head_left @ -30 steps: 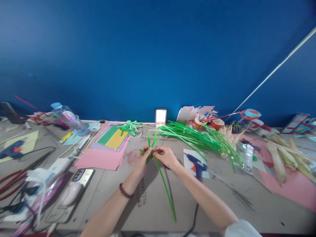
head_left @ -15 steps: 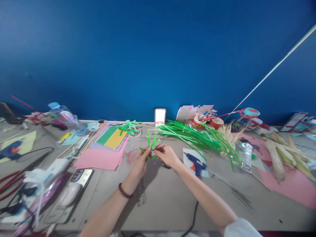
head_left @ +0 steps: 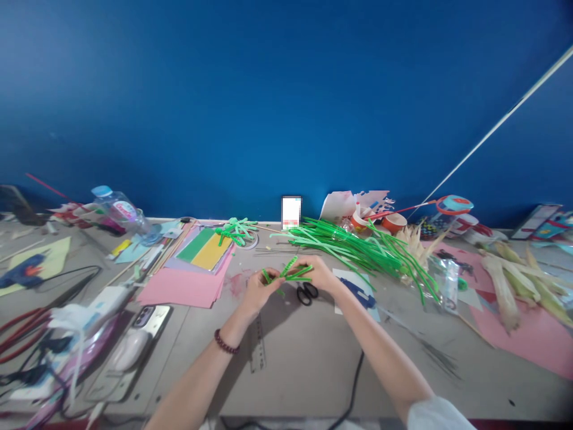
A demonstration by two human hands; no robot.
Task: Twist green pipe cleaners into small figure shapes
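Observation:
Between my two hands, above the middle of the table, is a small branching piece of green pipe cleaners [head_left: 290,275]. My left hand [head_left: 259,291] pinches it from the left, thumb against fingers. My right hand [head_left: 314,272] closes on it from the right, its fingertips partly hidden behind the green stems. Black-handled scissors [head_left: 307,293] lie on the table just below my right hand. A clear ruler [head_left: 258,349] lies under my left wrist. Beyond my hands rests a large pile of long green pipe cleaners [head_left: 353,248].
On the left are pink paper [head_left: 179,289], a phone [head_left: 152,319], a power strip [head_left: 111,298] and a plastic bottle [head_left: 123,212]. A blue glue gun [head_left: 356,292] lies right of my right hand, near corn husks [head_left: 504,286]. A blue wall [head_left: 286,107] stands behind.
The green piece has turned in my hands, its stems now leaning to the right. My right hand has shifted slightly up and right, uncovering the scissors.

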